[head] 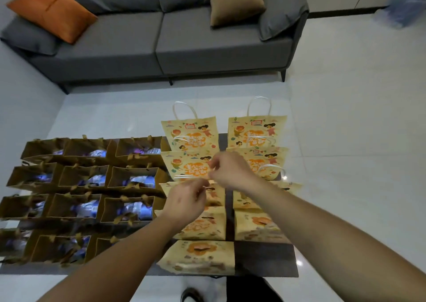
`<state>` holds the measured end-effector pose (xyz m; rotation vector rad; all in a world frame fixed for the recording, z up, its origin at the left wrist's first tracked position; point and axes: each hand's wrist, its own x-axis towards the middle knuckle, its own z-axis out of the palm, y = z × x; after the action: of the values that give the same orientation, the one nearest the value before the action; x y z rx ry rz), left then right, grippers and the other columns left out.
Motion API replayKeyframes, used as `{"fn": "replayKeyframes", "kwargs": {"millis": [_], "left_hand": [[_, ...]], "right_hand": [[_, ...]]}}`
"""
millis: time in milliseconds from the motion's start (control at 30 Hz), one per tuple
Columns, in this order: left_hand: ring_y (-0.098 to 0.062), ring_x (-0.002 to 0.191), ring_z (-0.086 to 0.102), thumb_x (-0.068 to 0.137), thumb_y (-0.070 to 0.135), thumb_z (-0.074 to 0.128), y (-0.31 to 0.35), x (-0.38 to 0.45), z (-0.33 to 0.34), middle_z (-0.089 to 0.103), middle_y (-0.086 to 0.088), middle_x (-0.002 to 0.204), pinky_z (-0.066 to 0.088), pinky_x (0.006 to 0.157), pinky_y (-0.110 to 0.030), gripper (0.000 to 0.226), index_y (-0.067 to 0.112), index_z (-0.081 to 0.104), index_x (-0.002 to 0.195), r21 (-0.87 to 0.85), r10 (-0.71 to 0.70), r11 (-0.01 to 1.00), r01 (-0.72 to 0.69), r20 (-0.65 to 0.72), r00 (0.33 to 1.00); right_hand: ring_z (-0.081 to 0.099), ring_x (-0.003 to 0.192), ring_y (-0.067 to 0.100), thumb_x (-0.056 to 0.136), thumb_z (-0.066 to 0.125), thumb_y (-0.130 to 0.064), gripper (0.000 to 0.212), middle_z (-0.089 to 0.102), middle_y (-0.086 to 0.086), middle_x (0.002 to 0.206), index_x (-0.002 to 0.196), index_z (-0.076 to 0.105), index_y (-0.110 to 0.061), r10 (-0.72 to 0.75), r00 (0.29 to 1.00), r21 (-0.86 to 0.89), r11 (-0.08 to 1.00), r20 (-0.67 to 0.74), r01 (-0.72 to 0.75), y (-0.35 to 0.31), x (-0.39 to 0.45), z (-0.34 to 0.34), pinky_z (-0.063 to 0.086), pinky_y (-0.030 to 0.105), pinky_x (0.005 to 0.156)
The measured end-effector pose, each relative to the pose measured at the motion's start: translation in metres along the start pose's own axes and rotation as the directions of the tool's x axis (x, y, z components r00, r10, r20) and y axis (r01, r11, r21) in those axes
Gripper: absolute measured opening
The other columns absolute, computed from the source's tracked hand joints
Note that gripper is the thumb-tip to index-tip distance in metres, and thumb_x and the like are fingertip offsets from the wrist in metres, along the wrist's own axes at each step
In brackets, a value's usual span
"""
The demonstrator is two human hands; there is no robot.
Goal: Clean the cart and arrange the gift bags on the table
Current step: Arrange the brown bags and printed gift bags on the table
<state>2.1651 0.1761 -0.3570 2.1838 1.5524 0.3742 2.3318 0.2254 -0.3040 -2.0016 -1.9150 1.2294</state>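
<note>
Several yellow cartoon-print gift bags (190,133) with white rope handles stand in two columns on the right part of the dark table (265,258). Several brown gift bags (131,175) with blue packets inside fill the left part in rows. My left hand (186,200) and my right hand (230,170) meet over the left yellow column. Both pinch the white handle (184,176) of the third yellow bag (214,194) from the far end. That bag is mostly hidden under my hands.
A grey sofa (161,43) with an orange cushion (50,11) and a tan cushion (237,2) stands beyond the table. Pale tiled floor (345,117) surrounds it. A blurred blue thing (408,4) sits at the top right. A dark shoe (191,296) shows at the bottom.
</note>
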Motion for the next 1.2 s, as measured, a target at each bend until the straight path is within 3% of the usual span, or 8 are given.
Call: {"fn": "replayKeyframes", "kwargs": {"millis": [200,400,467,567,700,833,967,1200], "left_hand": [[-0.018,0.090,0.069,0.098,0.021,0.059,0.025,0.058,0.001,0.075,0.002,0.107,0.056,0.076,-0.035,0.023,0.019,0.073,0.116,-0.010,-0.072,0.997,0.072,-0.090,0.993],[-0.024,0.112,0.061,0.093,0.020,0.061,0.024,0.097,-0.004,0.066,-0.003,0.123,0.050,0.089,-0.038,0.033,0.020,0.066,0.126,0.127,-0.104,0.984,0.125,-0.162,0.981],[-0.030,0.131,0.044,0.088,0.021,0.064,0.013,0.109,-0.013,0.050,-0.007,0.140,0.041,0.105,-0.046,0.053,0.023,0.052,0.139,0.322,-0.116,0.934,0.155,-0.139,0.984],[-0.031,0.142,0.032,0.085,0.017,0.063,-0.011,0.130,-0.028,0.040,-0.009,0.149,0.031,0.115,-0.050,0.069,0.023,0.037,0.149,0.436,-0.264,0.857,0.276,-0.089,0.960],[-0.027,0.092,0.064,0.093,0.020,0.054,-0.032,0.142,-0.030,0.071,-0.006,0.094,0.048,0.090,-0.040,0.039,0.018,0.061,0.131,0.356,-0.374,0.865,0.355,-0.017,0.927],[-0.016,0.069,0.064,0.099,0.027,0.054,-0.033,0.144,-0.036,0.072,0.000,0.078,0.050,0.063,-0.031,0.022,0.023,0.070,0.113,0.164,-0.420,0.894,0.417,-0.015,0.907],[-0.017,0.073,0.061,0.098,0.026,0.057,-0.023,0.142,-0.048,0.073,0.001,0.084,0.044,0.065,-0.031,0.019,0.023,0.071,0.111,0.202,-0.356,0.915,0.350,-0.006,0.934],[-0.017,0.070,0.058,0.096,0.028,0.058,0.009,0.139,-0.115,0.072,0.003,0.084,0.047,0.064,-0.031,0.021,0.024,0.072,0.110,0.196,-0.177,0.960,0.200,-0.128,0.976]], "right_hand": [[0.059,0.106,0.025,0.093,0.066,-0.027,0.044,0.052,0.006,0.134,0.135,0.055,-0.019,0.026,0.950,-0.037,0.999,-0.311,-0.039,0.045,0.071,-0.090,0.049,0.034,0.081],[0.055,0.118,0.039,0.083,0.075,-0.011,0.088,0.020,0.010,0.160,0.154,0.023,-0.018,0.092,0.950,-0.254,0.952,-0.298,-0.172,0.084,0.141,-0.137,0.053,0.042,0.082],[0.059,0.110,0.039,0.081,0.075,-0.012,0.077,0.045,0.016,0.142,0.147,0.035,-0.013,0.156,0.943,-0.223,0.948,-0.295,-0.227,0.094,0.152,-0.133,0.054,0.041,0.079],[0.064,0.081,0.033,0.086,0.068,-0.016,0.022,0.068,0.014,0.098,0.104,0.063,-0.005,0.190,0.925,-0.124,0.962,-0.330,-0.242,0.106,0.153,-0.115,0.050,0.033,0.063],[0.055,0.064,0.029,0.086,0.061,-0.021,0.030,0.055,0.005,0.065,0.062,0.049,-0.008,0.137,0.914,-0.019,0.988,-0.381,-0.156,0.106,0.142,-0.099,0.037,0.030,0.053],[0.051,0.055,0.033,0.077,0.055,-0.009,0.015,0.047,0.010,0.060,0.063,0.048,-0.008,0.196,0.882,0.129,0.980,-0.430,-0.154,0.095,0.132,-0.116,0.046,0.037,0.051],[0.039,0.056,0.023,0.076,0.055,-0.007,0.015,0.041,0.009,0.063,0.064,0.047,-0.008,0.231,0.822,0.198,0.969,-0.521,-0.147,0.082,0.109,-0.139,0.030,0.028,0.051],[0.048,0.064,0.025,0.077,0.057,-0.011,0.013,0.052,0.008,0.068,0.067,0.055,-0.004,0.164,0.733,0.204,0.978,-0.661,-0.035,0.010,0.051,-0.189,0.036,0.030,0.056]]}}
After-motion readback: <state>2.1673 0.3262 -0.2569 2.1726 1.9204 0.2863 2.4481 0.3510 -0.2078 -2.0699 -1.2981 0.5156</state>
